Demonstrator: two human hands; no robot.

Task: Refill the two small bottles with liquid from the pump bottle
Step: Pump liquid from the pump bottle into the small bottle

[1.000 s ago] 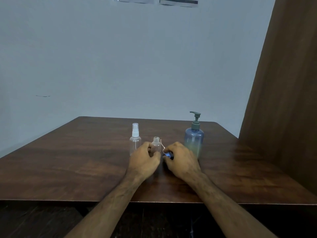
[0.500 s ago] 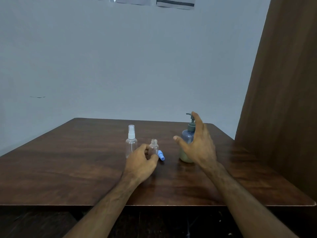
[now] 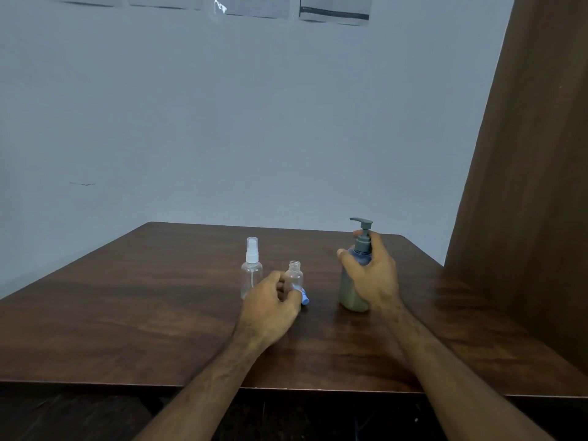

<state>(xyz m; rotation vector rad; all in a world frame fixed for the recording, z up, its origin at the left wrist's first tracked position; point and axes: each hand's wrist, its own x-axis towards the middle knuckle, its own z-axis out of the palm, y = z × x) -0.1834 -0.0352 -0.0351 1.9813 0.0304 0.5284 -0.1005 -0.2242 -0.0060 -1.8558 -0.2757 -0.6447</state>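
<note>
While both small bottles look empty: refill not yet begun, by this view. Uncapped so far, only the short clear plastic bottle with the open threaded neck (image 3: 294,276), standing upright near the middle of the dark wooden table (image 3: 127,313); its blue cap (image 3: 304,296) lying on the table just beside its base, toward the right edge. Left hand (image 3: 270,308) wrapped around that short bottle, fingers (image 3: 280,286) curled on its lower body, steadying it. Just beside it toward the left edge, the taller clear plastic spray bottle with the white nozzle (image 3: 251,268), upright, top on, untouched. Nearer the right edge, the blue translucent pump bottle with the grey-green dispenser head (image 3: 358,275), upright on the table, a pale murky liquid filling its lower part. Right hand (image 3: 370,275) clasped around its shoulder and neck, thumb reaching across the front. Left to do, most likely: bring spout over the open neck, pump, recap, then repeat with the spray bottle.

Against half a second ago: right hand, then spread open in the air before the pump bottle, now closed on it; left hand, short bottle and cap unmoved.
</note>
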